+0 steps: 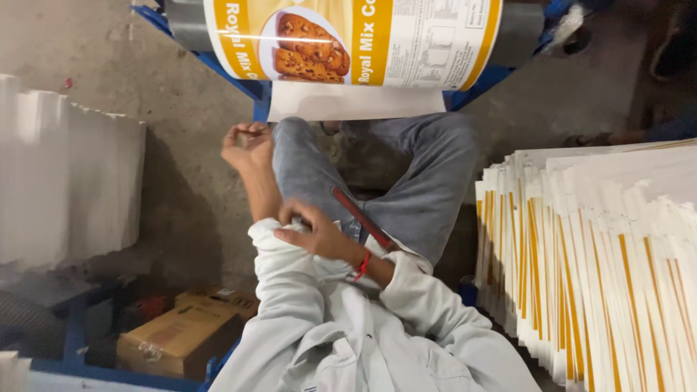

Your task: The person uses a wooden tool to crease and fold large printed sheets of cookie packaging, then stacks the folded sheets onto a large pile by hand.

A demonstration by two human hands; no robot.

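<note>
1. Two bare hands in view, both over the lap of a seated person in grey jeans [406, 174].
2. Right hand [314, 234] (red band at the wrist): grip pinching the rolled cuff of the left sleeve [279, 261], fingers pressed into the pale cloth just below the bare forearm.
3. Left hand [247, 145]: grip curled into a loose fist beside the left knee, nothing visible inside it, held above the floor [181, 109].
4. Dark red strip [361, 218] lies slanted across the right thigh, just beside the right hand; cannot tell what it is.
5. Big roll of yellow-and-white printed film [363, 43] sits on a blue frame [250, 87] past the knees.
6. Stacks of white sheets with yellow edges [595, 261] stand to the right, near the leg.
7. White stack [65, 181] to the left, well apart from the hands.
8. Cardboard box [178, 337] at lower left, beside the left elbow.
</note>
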